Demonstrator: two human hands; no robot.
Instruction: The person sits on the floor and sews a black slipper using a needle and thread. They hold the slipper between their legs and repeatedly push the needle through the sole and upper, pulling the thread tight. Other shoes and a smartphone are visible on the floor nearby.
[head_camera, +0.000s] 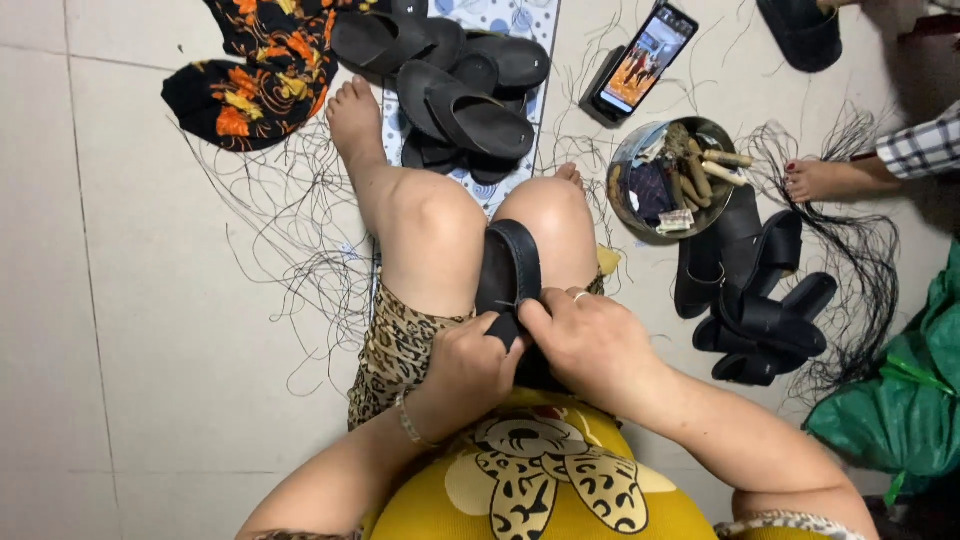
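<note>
Lit rectangular phone screen (645, 58), orange and blue, propped on floor at top.

Phone (645, 60) — tool bowl (625, 165) — green bag (905, 400)

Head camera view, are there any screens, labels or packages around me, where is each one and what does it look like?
Phone: propped on the floor beyond the knees, right of the sandal pile; black slab, lit screen in orange and blue.
Paper label: at the near edge of the round metal tray; small, pale, crumpled.
Green bag: far right on the floor; crinkled plastic.
</note>
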